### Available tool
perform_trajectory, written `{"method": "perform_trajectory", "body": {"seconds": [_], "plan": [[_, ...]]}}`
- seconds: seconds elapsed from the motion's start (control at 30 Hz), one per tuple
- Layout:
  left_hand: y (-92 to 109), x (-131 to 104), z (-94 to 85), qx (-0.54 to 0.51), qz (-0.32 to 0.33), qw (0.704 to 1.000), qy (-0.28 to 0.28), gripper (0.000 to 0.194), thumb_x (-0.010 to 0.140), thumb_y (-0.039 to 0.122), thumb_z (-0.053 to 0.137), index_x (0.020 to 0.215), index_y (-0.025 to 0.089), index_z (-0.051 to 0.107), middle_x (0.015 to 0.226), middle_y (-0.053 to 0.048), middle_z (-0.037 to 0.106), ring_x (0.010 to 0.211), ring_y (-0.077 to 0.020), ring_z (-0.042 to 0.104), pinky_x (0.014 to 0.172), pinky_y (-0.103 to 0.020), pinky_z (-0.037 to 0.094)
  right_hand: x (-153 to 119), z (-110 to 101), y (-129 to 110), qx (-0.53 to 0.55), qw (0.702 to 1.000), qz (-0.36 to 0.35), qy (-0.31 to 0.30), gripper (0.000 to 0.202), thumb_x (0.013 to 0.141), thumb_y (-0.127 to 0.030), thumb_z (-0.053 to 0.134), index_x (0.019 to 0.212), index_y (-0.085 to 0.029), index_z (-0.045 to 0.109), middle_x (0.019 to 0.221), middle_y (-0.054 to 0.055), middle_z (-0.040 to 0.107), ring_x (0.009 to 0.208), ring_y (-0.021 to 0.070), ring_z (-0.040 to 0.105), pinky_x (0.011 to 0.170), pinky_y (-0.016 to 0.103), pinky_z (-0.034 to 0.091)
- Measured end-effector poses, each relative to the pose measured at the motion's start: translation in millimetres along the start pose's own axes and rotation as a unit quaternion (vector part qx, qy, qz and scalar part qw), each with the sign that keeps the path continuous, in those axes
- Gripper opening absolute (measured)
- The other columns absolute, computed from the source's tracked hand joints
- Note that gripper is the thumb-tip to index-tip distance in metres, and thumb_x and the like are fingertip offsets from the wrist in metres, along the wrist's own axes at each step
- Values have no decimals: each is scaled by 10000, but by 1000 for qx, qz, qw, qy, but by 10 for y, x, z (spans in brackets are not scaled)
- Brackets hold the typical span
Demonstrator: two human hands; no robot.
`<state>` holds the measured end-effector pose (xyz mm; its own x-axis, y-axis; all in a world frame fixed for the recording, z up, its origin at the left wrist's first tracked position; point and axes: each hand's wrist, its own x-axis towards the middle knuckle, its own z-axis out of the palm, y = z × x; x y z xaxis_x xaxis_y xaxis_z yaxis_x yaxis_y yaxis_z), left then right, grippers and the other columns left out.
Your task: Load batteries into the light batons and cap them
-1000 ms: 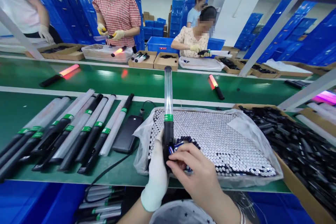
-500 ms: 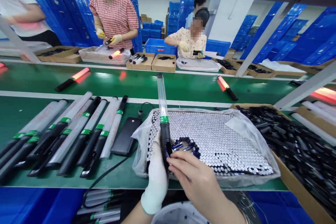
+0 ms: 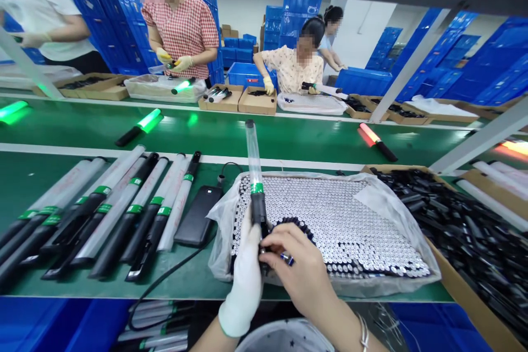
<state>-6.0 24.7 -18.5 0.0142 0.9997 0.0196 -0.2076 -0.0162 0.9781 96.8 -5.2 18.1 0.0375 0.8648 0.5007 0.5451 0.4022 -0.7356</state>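
My left hand [image 3: 244,283], in a white glove, is wrapped around the black handle of a light wand [image 3: 254,159]. The wand stands nearly upright, its clear tube unlit and a green band below the tube. My bare right hand [image 3: 303,267] is closed, thumb and fingertips pinched against the handle's lower part. A blue battery [image 3: 287,258] shows under its curled fingers; the handle's inside is mostly hidden by them. Just behind both hands is a plastic-lined tray [image 3: 220,220] packed with upright batteries [image 3: 330,203].
Several light wands [image 3: 119,220] lie left, beside a black power bank [image 3: 199,214] with a cable. On the right, a cardboard box [image 3: 466,286] holds black plastic parts [image 3: 449,231]. Lit wands rest on the green conveyor [image 3: 247,137]; co-workers stand or sit beyond it. A metal post [image 3: 478,135] slants at right.
My right hand has shifted slightly left and up along the handle, and a blue battery now shows under its fingers. Conveyor wands moved right; those at left turned from red to green.
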Motion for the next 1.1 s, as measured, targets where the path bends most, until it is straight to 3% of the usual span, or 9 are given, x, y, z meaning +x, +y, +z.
{"method": "perform_trajectory", "body": {"seconds": [0.13,0.27,0.33,0.43,0.53,0.67,0.73,0.87,1.1], "plan": [[109,-15,-44,-19,-63,996,-60,640,881,334,545,1489,288,349,1250,-71,632,1102,-247,607,991,-365,474,79,-103,64,-13,992,121,-20,277,633,-59,808,771,-195,609,773,-19,568,676,135,549,611,243,490],[229,3,-77,-62,-116,984,-124,750,904,308,500,1543,302,108,946,-48,688,710,-169,636,745,-333,554,154,-350,262,-15,985,152,-86,30,853,-224,660,878,-213,671,789,-6,653,689,143,587,625,257,476],[260,29,-100,-62,-119,980,-149,781,919,311,482,1543,303,14,858,-29,674,595,-145,592,678,-331,554,179,-400,368,-76,982,117,-131,135,918,-185,562,943,-210,692,893,16,703,786,149,628,722,273,490],[248,69,-140,-19,-105,981,-161,785,907,327,514,1548,289,61,899,-54,676,646,-171,622,686,-342,557,190,-317,461,-216,945,52,-238,238,904,-50,514,986,-184,693,975,36,717,910,162,647,799,277,482],[196,94,-169,20,-67,989,-128,748,871,322,569,1531,289,218,1073,-95,668,840,-216,662,781,-354,552,182,-168,487,-306,906,24,-293,245,861,15,509,886,-160,679,887,47,697,857,185,639,710,278,466],[173,106,-169,14,-51,994,-90,721,834,311,620,1495,298,331,1114,-92,660,885,-220,665,780,-323,544,183,-92,513,-331,895,9,-300,219,825,33,545,857,-155,653,882,51,660,839,199,622,674,289,439],[201,100,-144,-2,-74,991,-111,717,864,345,590,1512,283,288,909,-70,678,703,-189,643,648,-295,539,195,-99,525,-341,890,2,-304,208,825,21,563,871,-160,655,882,47,647,833,198,617,663,289,433],[265,75,-79,-20,-84,991,-103,671,941,446,469,1531,261,209,584,35,516,446,-122,434,435,-226,410,209,-133,518,-357,883,-4,-305,174,831,-7,582,838,-160,664,862,46,636,809,192,607,651,286,426],[233,102,-84,-31,-76,994,-70,684,929,536,466,1522,297,223,605,30,506,474,-125,411,407,-213,368,160,-143,518,-351,893,20,-281,152,898,-97,567,905,-164,703,885,59,650,848,196,616,706,302,479]]}}
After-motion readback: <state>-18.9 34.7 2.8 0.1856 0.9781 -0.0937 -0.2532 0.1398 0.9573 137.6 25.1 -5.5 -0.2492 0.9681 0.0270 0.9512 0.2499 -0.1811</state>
